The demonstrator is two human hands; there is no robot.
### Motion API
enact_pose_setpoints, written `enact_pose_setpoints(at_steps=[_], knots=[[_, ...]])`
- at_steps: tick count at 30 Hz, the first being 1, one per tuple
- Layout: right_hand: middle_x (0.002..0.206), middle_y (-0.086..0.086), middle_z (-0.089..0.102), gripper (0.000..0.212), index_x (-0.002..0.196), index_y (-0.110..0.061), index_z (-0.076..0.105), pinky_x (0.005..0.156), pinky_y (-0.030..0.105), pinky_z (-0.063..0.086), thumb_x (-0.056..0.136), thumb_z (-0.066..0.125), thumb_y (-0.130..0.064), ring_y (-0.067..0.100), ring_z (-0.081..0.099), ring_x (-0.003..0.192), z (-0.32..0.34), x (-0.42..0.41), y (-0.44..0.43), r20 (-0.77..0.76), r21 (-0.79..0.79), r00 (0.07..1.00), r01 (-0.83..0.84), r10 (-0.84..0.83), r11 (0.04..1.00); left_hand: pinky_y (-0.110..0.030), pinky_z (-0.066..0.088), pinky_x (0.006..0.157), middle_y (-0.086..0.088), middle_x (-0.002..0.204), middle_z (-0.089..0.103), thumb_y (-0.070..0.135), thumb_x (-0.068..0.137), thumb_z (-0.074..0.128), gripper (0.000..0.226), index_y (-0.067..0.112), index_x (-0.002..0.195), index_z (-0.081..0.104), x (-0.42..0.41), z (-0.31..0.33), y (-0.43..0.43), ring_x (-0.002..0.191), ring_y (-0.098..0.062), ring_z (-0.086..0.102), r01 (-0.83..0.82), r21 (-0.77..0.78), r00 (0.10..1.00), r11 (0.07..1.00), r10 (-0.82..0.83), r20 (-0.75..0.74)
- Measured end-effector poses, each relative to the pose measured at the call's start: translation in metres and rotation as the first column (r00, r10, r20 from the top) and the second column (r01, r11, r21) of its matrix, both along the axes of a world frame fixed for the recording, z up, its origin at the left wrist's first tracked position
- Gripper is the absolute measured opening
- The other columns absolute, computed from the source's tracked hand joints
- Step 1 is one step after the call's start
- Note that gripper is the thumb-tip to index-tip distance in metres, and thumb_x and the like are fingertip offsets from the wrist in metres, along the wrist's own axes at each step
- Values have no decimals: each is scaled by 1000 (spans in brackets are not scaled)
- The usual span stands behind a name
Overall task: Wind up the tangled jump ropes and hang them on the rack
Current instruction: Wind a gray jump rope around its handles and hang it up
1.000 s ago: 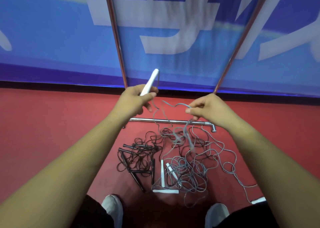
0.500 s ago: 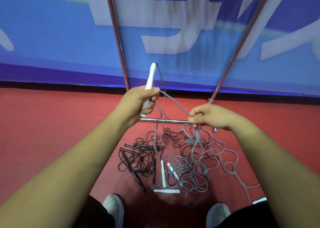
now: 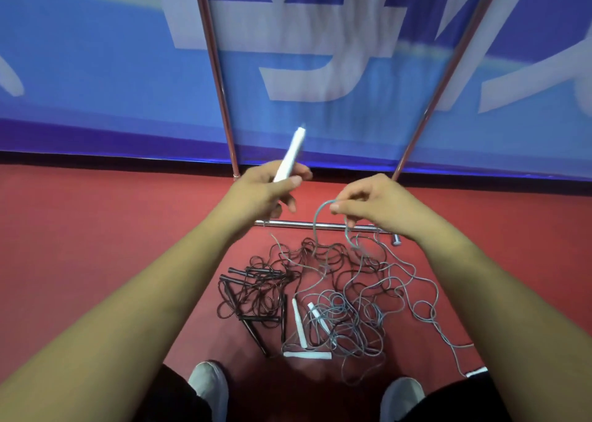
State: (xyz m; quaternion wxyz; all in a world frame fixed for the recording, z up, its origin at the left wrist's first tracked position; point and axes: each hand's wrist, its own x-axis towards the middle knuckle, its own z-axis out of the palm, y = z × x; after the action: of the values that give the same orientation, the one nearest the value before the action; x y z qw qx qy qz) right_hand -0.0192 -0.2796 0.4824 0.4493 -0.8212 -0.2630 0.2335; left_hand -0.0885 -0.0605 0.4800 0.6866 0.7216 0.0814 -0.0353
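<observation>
My left hand (image 3: 266, 191) grips a white jump-rope handle (image 3: 290, 154) that points up and away. My right hand (image 3: 368, 202) pinches a loop of grey cord (image 3: 318, 212) that drops into the tangle below. On the red floor lies a heap of grey rope (image 3: 349, 316) with white handles (image 3: 299, 322), mixed at its left with black ropes and black handles (image 3: 253, 293). The chrome rack's base bar (image 3: 307, 225) lies on the floor just beyond the heap, and its two uprights (image 3: 214, 69) rise against the wall.
A blue banner with large white characters (image 3: 320, 53) covers the wall behind the rack. My two grey shoes (image 3: 208, 386) stand at the near edge of the heap. Red floor (image 3: 96, 229) spreads to both sides.
My left hand has tilted the white handle to the right and moved slightly right. My right hand has lifted a little, and the cord between the hands now forms a slack loop.
</observation>
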Motion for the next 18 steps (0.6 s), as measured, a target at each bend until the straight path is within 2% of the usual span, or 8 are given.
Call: enact_pose_setpoints(at_steps=[2, 4, 5, 7, 9, 11, 14, 18], knots=[[65, 16, 68, 10, 82, -8, 78, 62, 26, 44, 83, 78, -18, 14, 59, 58, 3, -3, 6, 41, 8, 999, -8, 7, 1000, -19, 28, 39, -11, 83, 73, 12, 98, 59, 8, 12, 101, 66, -5, 1, -10, 46, -12, 49, 166, 96, 986, 981, -162, -49], [63, 13, 68, 9, 80, -12, 78, 61, 28, 43, 81, 80, -21, 13, 57, 57, 4, -3, 7, 67, 29, 998, 12, -13, 1000, -20, 24, 38, 1, 49, 57, 20, 99, 60, 19, 12, 82, 62, -7, 1, -12, 37, -8, 38, 277, 209, 959, 938, -256, -122], [62, 11, 67, 9, 78, -14, 78, 59, 27, 42, 80, 81, -22, 11, 56, 56, 4, -2, 6, 76, 19, 997, 12, -14, 1000, -21, 22, 38, 3, 46, 50, 23, 99, 61, 26, 12, 75, 59, -6, 2, -11, 36, -8, 33, 294, 205, 953, 934, -269, -143], [55, 3, 61, 14, 70, -16, 73, 54, 25, 37, 81, 81, -22, 7, 47, 51, 0, 1, 2, 83, -65, 996, -17, 22, 998, -21, 18, 40, -6, 51, 41, 28, 96, 64, 30, 12, 72, 56, -3, 3, -8, 39, -11, 27, 254, 113, 965, 961, -243, -102], [50, -10, 48, 31, 59, -20, 60, 50, 20, 30, 84, 79, -22, 3, 35, 48, -8, 7, -6, 93, -189, 993, -56, 75, 980, -20, 14, 40, -1, 53, 40, 22, 98, 59, 26, 13, 73, 55, 2, 3, -2, 40, -9, 24, 127, -56, 991, 990, -129, -40], [49, -14, 43, 39, 56, -24, 53, 52, 20, 31, 86, 77, -21, 2, 34, 49, -17, 14, -15, 79, -240, 994, -51, 72, 969, -23, 10, 43, 4, 54, 41, 15, 99, 54, 23, 11, 77, 56, 6, 3, 3, 40, -6, 25, 14, -186, 1000, 983, -17, -17], [61, -9, 53, 29, 64, -25, 59, 64, 28, 38, 88, 74, -15, 9, 44, 62, -31, 27, -26, 119, -228, 993, 40, -13, 973, -19, 13, 40, 5, 55, 41, 15, 99, 53, 21, 8, 80, 57, 6, 3, 5, 41, -5, 27, -53, -290, 998, 956, 57, 7], [65, 0, 55, 22, 70, -15, 61, 64, 29, 37, 90, 71, -14, 16, 48, 66, -53, 36, -32, 142, -313, 987, 113, -71, 943, -16, 18, 36, 6, 58, 41, 17, 100, 51, 20, 9, 82, 55, 9, 3, 12, 41, -5, 29, -102, -479, 993, 872, 119, 6]])
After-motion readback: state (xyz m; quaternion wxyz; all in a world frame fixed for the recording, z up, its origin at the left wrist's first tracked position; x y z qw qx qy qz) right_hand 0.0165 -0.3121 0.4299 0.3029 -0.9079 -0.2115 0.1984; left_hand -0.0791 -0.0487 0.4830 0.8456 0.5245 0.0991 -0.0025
